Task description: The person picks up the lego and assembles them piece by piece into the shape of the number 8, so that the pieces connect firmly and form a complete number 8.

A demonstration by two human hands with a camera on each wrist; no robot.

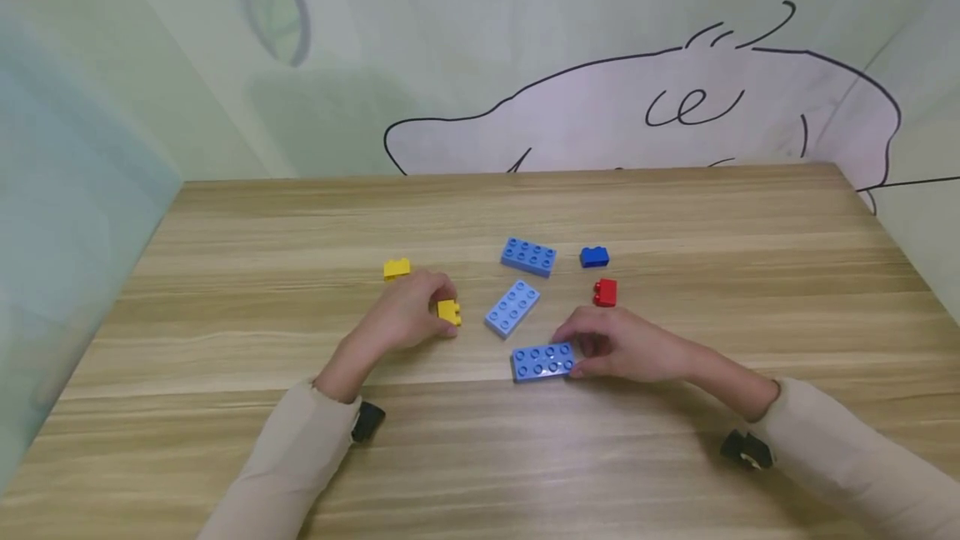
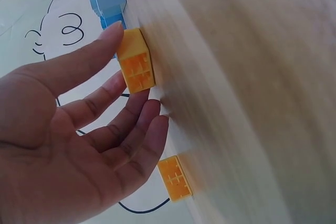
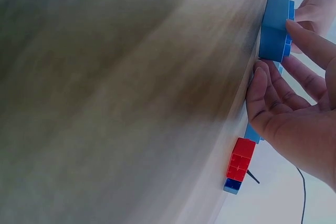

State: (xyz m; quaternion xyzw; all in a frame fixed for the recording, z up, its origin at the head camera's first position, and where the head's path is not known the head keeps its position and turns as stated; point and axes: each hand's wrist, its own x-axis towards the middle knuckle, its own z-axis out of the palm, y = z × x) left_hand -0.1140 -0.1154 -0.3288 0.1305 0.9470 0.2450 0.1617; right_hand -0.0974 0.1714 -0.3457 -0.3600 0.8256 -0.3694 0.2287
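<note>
Between thumb and fingers, my left hand (image 1: pixel 405 312) pinches a small yellow toy brick (image 1: pixel 447 312) that lies on its side, studs to the right in the head view. Its hollow underside faces the palm in the left wrist view. My right hand (image 1: pixel 633 346) grips the right end of a long blue eight-stud brick (image 1: pixel 543 362), thumb at the near side and fingers at the far side. That brick stands studs up, close over the table. Between the hands, a light blue eight-stud brick (image 1: pixel 513 308) lies at a slant.
Another blue eight-stud brick (image 1: pixel 528 257) lies farther back on the wooden table (image 1: pixel 262 273). A small dark blue brick (image 1: pixel 595 257) and a red brick (image 1: pixel 606 292) are at its right. Beyond my left hand sits a second yellow brick (image 1: pixel 397 268). A wall with line drawings borders the table's back.
</note>
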